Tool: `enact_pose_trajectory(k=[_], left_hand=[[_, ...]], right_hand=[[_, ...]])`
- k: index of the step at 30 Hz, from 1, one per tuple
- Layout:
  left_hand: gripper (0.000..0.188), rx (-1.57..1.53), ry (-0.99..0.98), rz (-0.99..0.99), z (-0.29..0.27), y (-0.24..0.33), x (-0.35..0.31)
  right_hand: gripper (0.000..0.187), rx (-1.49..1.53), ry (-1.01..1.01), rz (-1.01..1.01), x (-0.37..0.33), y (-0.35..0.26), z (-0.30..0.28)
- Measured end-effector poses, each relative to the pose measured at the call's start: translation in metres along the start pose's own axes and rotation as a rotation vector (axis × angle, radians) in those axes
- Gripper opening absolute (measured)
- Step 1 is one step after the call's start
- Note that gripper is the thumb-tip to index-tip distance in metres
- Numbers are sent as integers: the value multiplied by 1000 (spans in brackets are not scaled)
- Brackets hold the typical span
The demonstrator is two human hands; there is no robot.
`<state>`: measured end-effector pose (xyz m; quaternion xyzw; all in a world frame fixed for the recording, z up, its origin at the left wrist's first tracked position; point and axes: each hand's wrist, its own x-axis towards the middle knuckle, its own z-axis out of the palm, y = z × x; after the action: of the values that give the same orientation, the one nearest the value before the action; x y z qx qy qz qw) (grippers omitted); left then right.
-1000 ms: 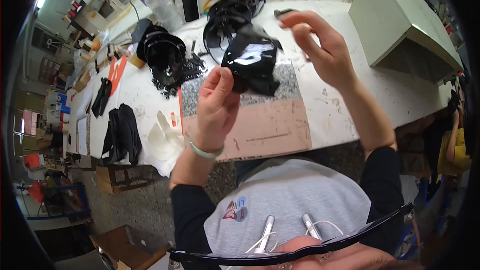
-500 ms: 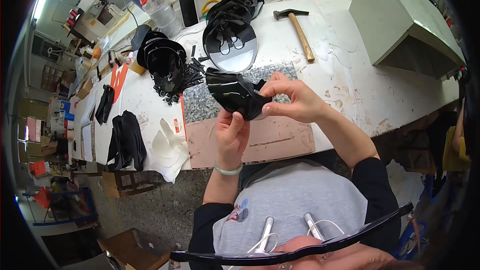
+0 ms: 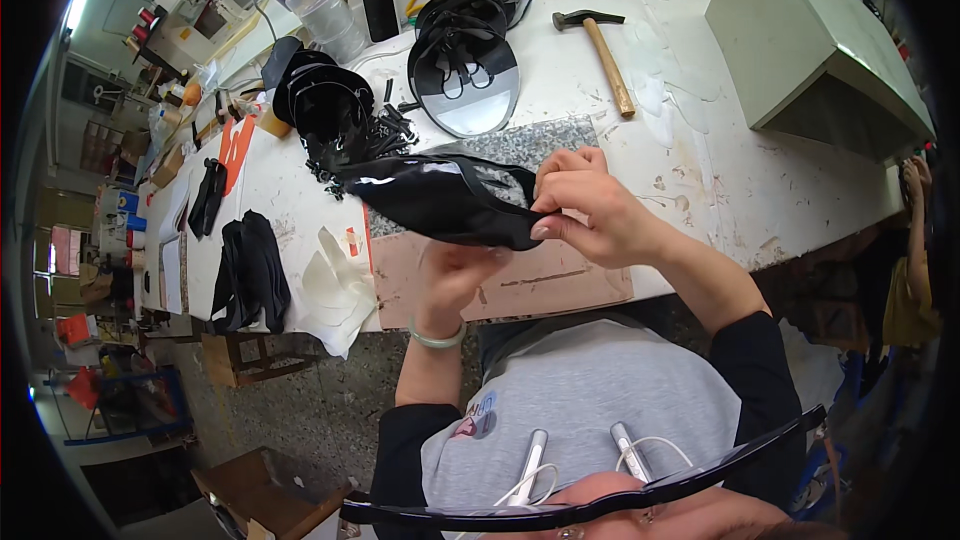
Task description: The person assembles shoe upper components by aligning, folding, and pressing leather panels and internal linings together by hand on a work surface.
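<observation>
A black glossy shoe upper [image 3: 420, 195] is held over the work boards, stretched out sideways with its opening facing away from me. My right hand [image 3: 605, 208] pinches its right end between thumb and fingers. Under its near edge is my left hand [image 3: 455, 280], smeared by motion, with its fingers partly hidden by the upper. Beneath lie a speckled grey slab [image 3: 560, 135] and a pinkish-brown board [image 3: 590, 280]. Just left of the upper sits a heap of small black strips [image 3: 392, 130].
Stacked black uppers [image 3: 335, 105] stand at the left, with another stack [image 3: 465, 80] behind the slab. A hammer [image 3: 608, 65] lies far right of it, near a grey-green metal box [image 3: 800, 35]. A phone [image 3: 380, 10], black fabric pieces [image 3: 250, 275] and white sheets [image 3: 335, 300] lie around.
The shoe upper has swung from bunched to stretched out sideways, its glossy end now reaching further left. My left hand has dropped slightly beneath it; my right hand keeps its pinch.
</observation>
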<state>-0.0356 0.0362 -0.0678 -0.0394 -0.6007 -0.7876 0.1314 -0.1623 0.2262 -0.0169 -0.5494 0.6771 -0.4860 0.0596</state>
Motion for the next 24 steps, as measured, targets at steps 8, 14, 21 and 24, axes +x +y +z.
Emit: enact_pose_trajectory(k=[8, 14, 21, 24], left_hand=[[20, -280, 297, -11, 18, -30, -1], [27, -468, 384, -200, 14, -10, 6], [28, -365, 251, -99, 22, -27, -15], [26, -506, 362, -131, 26, -3, -9]], right_hand=[[13, -70, -71, 109, -25, 20, 23], [13, -254, -63, 91, -44, 20, 27], [17, -117, 21, 174, -34, 11, 35], [12, -182, 30, 176, -35, 8, 30]])
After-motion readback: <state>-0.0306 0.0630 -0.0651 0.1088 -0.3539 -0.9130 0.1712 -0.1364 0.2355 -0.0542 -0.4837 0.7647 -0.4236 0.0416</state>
